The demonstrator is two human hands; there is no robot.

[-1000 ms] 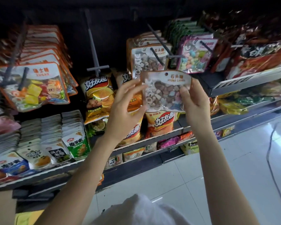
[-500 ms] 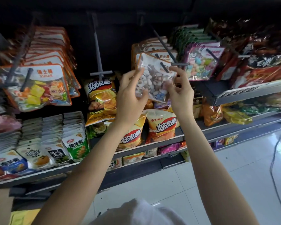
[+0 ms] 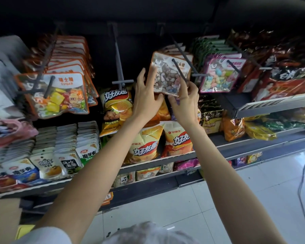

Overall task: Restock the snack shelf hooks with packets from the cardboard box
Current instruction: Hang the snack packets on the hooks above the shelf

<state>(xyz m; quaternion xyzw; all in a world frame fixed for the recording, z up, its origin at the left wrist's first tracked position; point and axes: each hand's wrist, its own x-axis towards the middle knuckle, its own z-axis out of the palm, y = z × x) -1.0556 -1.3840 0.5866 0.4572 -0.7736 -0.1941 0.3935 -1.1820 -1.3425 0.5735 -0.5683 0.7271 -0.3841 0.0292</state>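
- Reaching up in the head view, my left hand (image 3: 146,101) lay against the lower left edge of the stone candy packet (image 3: 167,76), fingers (image 3: 142,75) spread and nearly straight, thumb tucked under the packet's bottom corner.
- My right hand (image 3: 184,103) pinched the packet's lower right corner between thumb and curled fingers (image 3: 192,87).
- That packet hung tilted on a grey hook (image 3: 179,69), whose prong passed through the white header card; more packets of the same kind sat stacked behind it on the hook.
- Just to the right, a purple-edged candy packet (image 3: 218,76) hung on its own hook, close to my right hand but not touching it.
- Left of my hands, a bare hook (image 3: 119,67) jutted forward with its crossbar at the tip.
- Further left, orange-rimmed sugar packets (image 3: 58,92) filled another hook in a deep row.
- Below my wrists, yellow crisp bags (image 3: 144,143) stood on the shelf (image 3: 165,161), and one taller bag leaned beside my left hand.
- At the lower left edge a brown corner showed that may have been the cardboard box (image 3: 2,219); I could not tell for sure.
- White floor tiles (image 3: 253,199) lay under my right forearm.
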